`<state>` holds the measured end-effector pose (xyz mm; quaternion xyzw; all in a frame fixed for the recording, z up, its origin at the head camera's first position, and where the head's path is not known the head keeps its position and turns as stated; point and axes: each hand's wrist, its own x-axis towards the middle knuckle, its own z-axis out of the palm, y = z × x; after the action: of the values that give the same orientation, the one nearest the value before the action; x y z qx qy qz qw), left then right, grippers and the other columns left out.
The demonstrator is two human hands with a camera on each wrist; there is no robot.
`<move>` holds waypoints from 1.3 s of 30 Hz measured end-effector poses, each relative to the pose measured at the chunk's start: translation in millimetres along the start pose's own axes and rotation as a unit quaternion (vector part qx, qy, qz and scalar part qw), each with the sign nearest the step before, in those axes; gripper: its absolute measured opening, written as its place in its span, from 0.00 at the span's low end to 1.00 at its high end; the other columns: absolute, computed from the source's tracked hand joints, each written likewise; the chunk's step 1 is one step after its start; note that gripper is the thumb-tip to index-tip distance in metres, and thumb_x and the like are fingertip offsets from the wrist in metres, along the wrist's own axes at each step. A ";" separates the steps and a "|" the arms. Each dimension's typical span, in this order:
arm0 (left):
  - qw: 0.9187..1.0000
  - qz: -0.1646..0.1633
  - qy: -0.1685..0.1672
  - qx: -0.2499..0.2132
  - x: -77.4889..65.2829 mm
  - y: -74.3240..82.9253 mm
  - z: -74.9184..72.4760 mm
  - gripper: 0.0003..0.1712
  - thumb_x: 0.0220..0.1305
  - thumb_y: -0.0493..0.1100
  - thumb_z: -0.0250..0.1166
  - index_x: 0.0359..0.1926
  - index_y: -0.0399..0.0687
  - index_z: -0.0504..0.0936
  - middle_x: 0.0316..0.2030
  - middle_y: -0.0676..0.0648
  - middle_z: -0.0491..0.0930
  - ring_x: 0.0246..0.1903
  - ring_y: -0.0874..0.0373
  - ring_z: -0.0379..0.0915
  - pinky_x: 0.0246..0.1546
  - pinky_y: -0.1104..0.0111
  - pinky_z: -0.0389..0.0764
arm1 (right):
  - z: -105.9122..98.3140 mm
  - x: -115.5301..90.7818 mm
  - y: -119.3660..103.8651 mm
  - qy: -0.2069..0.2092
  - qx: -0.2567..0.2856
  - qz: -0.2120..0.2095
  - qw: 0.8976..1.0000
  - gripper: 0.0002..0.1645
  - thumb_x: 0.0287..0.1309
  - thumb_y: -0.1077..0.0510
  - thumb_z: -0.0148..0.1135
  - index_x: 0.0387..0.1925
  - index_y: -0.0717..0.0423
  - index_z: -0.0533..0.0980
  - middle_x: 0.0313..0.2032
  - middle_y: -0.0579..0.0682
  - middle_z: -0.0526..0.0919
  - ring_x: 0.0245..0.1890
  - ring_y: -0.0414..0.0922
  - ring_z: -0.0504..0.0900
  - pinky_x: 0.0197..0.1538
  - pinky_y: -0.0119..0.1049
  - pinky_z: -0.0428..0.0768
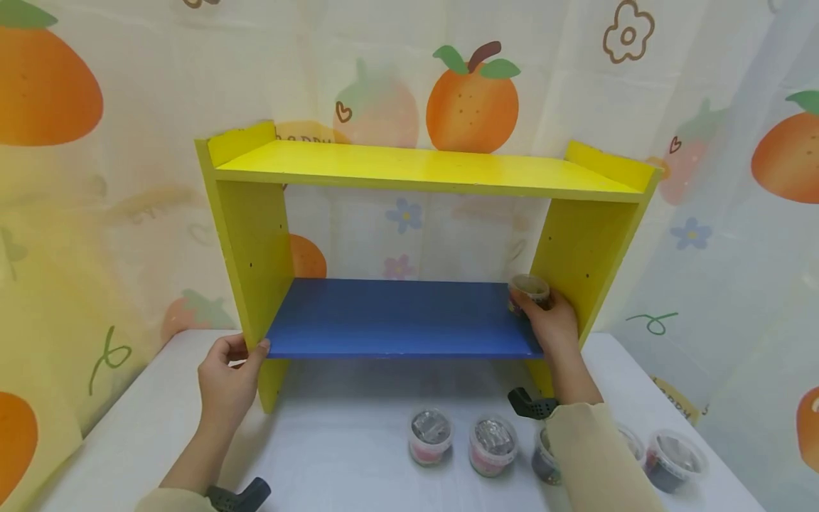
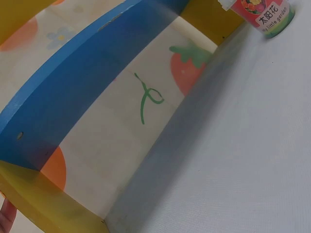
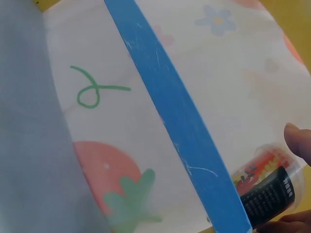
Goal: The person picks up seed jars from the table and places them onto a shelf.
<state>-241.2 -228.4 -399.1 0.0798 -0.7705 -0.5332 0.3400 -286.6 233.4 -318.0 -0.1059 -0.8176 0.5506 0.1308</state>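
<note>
A small two-tier shelf unit with yellow sides and a yellow top board (image 1: 409, 165) stands on a white-covered table. Its lower board (image 1: 403, 320) is blue. My right hand (image 1: 553, 320) holds a small plastic cup (image 1: 515, 302) at the blue board's right end, close to the right side panel (image 1: 579, 249). In the right wrist view this cup (image 3: 267, 194) has a flower picture and a dark printed label. My left hand (image 1: 229, 380) grips the lower front edge of the left side panel (image 1: 252, 235), thumb in front, other fingers partly hidden behind it.
In front of the unit stand several similar lidded cups, among them two pinkish ones (image 1: 430, 437) (image 1: 493, 446) and a dark one (image 1: 673, 462). My right sleeve (image 1: 595, 455) partly covers others. A fruit-printed curtain (image 1: 397, 71) hangs close behind the unit.
</note>
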 end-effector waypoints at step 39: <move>1.000 0.010 0.003 -0.011 3.5 -2.3 3.5 0.15 0.60 0.42 0.70 0.42 0.36 0.80 0.28 0.65 0.76 0.31 0.71 0.72 0.31 0.85 0.73 | 11.5 -59.7 11.8 0.048 0.044 -0.085 0.994 0.54 0.58 0.43 0.69 0.75 0.57 0.52 0.73 0.58 0.61 0.72 0.53 0.62 0.73 0.47 0.60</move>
<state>-246.5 -228.4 -400.2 0.0701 -0.7645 -0.5376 0.3488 -233.7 208.8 -338.9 -0.0565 -0.7918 0.5669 0.2204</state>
